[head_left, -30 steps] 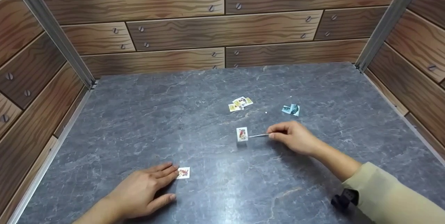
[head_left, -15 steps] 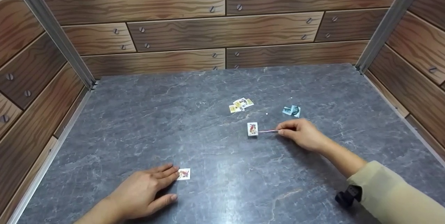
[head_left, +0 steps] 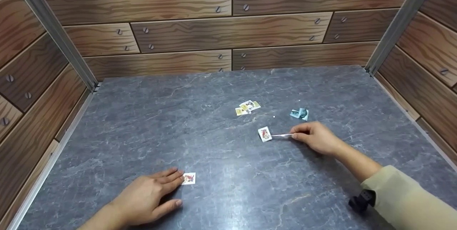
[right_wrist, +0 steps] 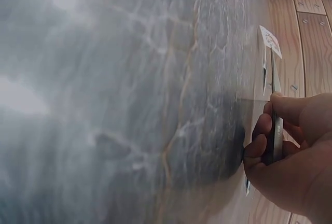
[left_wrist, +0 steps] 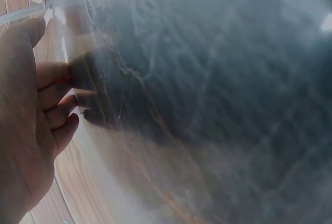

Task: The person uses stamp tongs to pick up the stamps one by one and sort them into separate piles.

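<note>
My right hand (head_left: 323, 139) pinches a pair of metal tweezers (right_wrist: 277, 115) between thumb and fingers. At the tweezers' tips is a small white card (head_left: 265, 134) with a red figure, turned slightly askew. In the right wrist view the same card (right_wrist: 271, 42) stands off the tabletop. My left hand (head_left: 146, 194) lies on the table, fingers extended, their tips resting on the left edge of another small card (head_left: 189, 178) with a red print. In the left wrist view that hand (left_wrist: 31, 110) shows, but its card cannot be made out.
Farther back, several overlapping yellow-and-white cards (head_left: 247, 107) lie on the grey marbled table (head_left: 160, 115). Two blue cards (head_left: 300, 114) lie to their right, beyond my right hand. Tiny white specks dot the surface nearby. Wood-print walls (head_left: 178, 33) enclose the back and sides.
My right hand has moved right with the tweezers. The red-figured card at their tips has shifted right and a little back, then tilted. My left hand and its card stay in place.
</note>
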`<state>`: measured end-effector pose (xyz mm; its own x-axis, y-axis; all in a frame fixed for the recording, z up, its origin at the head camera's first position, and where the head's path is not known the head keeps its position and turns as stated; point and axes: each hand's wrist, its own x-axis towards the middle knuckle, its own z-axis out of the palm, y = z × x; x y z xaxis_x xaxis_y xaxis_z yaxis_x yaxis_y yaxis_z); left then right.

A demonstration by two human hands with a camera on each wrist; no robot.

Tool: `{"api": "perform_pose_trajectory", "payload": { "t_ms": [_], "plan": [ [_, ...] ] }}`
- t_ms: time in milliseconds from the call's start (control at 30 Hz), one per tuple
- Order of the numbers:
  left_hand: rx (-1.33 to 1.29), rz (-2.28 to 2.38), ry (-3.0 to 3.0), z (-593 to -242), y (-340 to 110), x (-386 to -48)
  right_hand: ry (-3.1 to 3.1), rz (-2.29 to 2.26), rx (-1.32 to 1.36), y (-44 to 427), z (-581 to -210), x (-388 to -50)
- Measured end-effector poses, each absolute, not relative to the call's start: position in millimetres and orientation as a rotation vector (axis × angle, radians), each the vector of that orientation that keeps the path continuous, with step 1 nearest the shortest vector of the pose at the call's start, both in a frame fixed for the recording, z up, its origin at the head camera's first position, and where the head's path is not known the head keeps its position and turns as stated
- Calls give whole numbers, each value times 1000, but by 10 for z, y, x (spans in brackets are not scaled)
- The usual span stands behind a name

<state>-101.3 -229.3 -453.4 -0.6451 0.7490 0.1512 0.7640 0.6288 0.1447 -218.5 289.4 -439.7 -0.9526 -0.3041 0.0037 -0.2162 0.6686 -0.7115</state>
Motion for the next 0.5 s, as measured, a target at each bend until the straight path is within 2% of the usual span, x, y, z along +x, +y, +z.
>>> {"api": "perform_pose_trajectory", "payload": {
  "t_ms": [500],
  "plan": [
    [-1287, -305, -2733, -4557, -2297, -1022, 2787, -1129, -456, 2893, -4454, -2221]
  ]
}}
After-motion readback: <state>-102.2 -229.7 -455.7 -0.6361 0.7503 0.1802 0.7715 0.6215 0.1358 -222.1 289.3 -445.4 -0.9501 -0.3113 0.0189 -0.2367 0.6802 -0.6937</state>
